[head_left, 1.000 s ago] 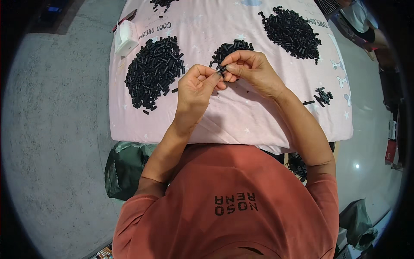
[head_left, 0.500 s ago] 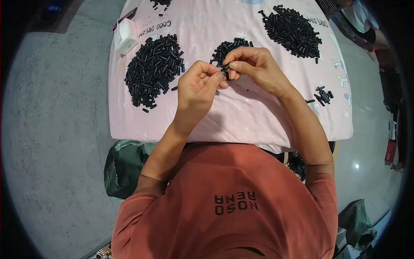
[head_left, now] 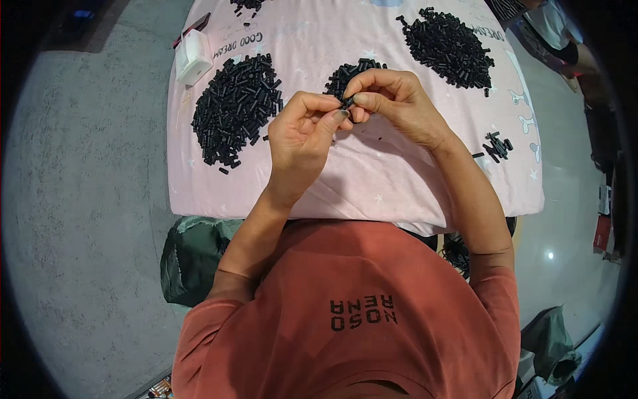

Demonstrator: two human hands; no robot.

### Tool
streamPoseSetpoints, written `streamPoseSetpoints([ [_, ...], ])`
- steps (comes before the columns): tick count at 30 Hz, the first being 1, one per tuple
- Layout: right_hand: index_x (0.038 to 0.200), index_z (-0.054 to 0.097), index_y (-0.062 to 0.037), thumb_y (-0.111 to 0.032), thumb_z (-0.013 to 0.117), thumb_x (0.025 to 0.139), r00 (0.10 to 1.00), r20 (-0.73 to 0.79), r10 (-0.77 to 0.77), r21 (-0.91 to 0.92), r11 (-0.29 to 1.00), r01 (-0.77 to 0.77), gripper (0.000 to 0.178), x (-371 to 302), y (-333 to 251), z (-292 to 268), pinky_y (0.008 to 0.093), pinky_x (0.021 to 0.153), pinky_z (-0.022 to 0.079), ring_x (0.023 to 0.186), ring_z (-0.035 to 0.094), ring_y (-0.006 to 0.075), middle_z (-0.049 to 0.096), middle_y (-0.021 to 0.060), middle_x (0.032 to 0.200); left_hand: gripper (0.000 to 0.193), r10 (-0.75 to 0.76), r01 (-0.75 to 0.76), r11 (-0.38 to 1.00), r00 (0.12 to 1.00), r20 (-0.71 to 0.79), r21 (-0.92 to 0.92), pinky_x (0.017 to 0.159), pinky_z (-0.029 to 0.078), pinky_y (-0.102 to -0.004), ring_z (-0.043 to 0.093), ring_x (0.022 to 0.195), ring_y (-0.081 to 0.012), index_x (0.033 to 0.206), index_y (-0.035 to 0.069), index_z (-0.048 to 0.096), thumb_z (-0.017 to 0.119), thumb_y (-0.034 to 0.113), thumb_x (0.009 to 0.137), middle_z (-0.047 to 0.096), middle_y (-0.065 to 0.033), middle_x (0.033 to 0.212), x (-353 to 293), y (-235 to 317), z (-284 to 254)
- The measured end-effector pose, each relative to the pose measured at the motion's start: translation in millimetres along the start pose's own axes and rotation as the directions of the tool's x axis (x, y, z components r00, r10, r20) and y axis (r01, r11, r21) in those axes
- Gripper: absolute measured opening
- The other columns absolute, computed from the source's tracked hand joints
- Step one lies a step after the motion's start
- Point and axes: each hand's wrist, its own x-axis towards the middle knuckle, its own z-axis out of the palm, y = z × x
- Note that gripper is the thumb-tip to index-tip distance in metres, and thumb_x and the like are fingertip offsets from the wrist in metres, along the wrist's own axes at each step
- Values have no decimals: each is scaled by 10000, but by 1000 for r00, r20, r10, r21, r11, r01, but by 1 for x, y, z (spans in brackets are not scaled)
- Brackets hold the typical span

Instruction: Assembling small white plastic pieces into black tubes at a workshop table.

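Pinching a small black piece (head_left: 347, 102) with its thumb and forefinger, our right hand (head_left: 405, 110) sits just on the near side of the middle pile (head_left: 345, 77). Since a second ago, our left thumb and forefinger look slightly more parted; whether our left hand (head_left: 300, 136) grips the piece too, we cannot tell. Left of the middle pile, the left pile (head_left: 236, 110) looks unchanged, so our handling appears confined to this piece.
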Motion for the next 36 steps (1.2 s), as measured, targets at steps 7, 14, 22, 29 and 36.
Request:
streamPoseSetpoints([
  [7,1019,674,17,-49,582,957,998,45,-38,-41,998,40,129,-1,-5,0,201,685,507,724,600,54,673,24,813,55,311,-300,883,950,29,360,696,532,-239,643,788,-121,903,-30,607,628,-77,883,655,-85,887,-1,0,1],
  [14,1021,677,11,-52,587,954,998,21,-59,27,998,59,128,-2,-3,2,204,702,514,739,608,59,674,24,826,61,335,-324,889,942,22,325,702,544,-246,649,775,-123,905,-32,606,633,-80,878,659,-91,893,3,2,2],
  [22,1035,678,-1,-94,624,943,1000,6,15,82,997,-15,141,-1,1,0,207,721,521,752,616,66,671,23,833,166,149,-150,965,989,20,213,754,552,-243,657,801,-107,945,-5,614,734,-16,831,667,-71,882,6,4,-4],
  [29,1022,619,-13,-103,640,941,996,79,29,136,990,-40,122,-1,2,1,206,705,493,750,586,68,623,13,846,247,121,-167,890,984,133,425,728,531,-253,634,771,-105,953,25,628,772,25,753,660,-41,854,13,14,-16],
  [36,1086,545,-42,-126,678,921,993,117,20,191,981,-42,228,1,1,3,208,684,489,728,577,66,624,16,858,325,71,-174,883,968,242,435,710,505,-246,587,752,-101,1040,25,660,754,8,730,648,-30,860,20,21,-18],
])
